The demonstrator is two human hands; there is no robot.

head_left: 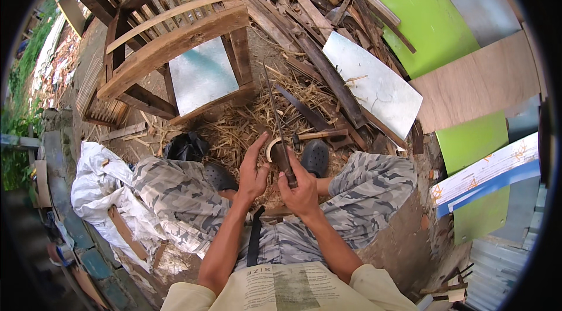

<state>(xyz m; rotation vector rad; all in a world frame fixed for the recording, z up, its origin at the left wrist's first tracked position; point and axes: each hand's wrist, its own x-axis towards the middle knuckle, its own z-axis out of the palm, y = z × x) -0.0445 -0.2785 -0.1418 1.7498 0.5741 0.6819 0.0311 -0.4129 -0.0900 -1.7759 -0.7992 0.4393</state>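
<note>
My right hand (pixel 300 189) is closed round the lower end of a long, thin, dark blade (pixel 274 97) that points away from me. A dark brown rounded piece (pixel 282 160) with a pale, curved end lies against the blade, partly under my right fingers; its kind is unclear. Just left of that pale end is my left hand (pixel 254 170), fingers stretched out and thumb apart. It seems to hold nothing. Between my feet and beyond them lie straw-like shavings (pixel 240 135). A wooden-handled tool (pixel 322 134) rests beside my right shoe (pixel 315 157).
A wooden slatted chair (pixel 175 41) stands ahead on the left, with a pale sheet (pixel 204 77) in its frame. Scrap wood (pixel 316 47) is heaped ahead. Green panels (pixel 415 24) and plywood (pixel 480 79) lie right. A white sack (pixel 99 176) and black bag (pixel 186 147) lie left.
</note>
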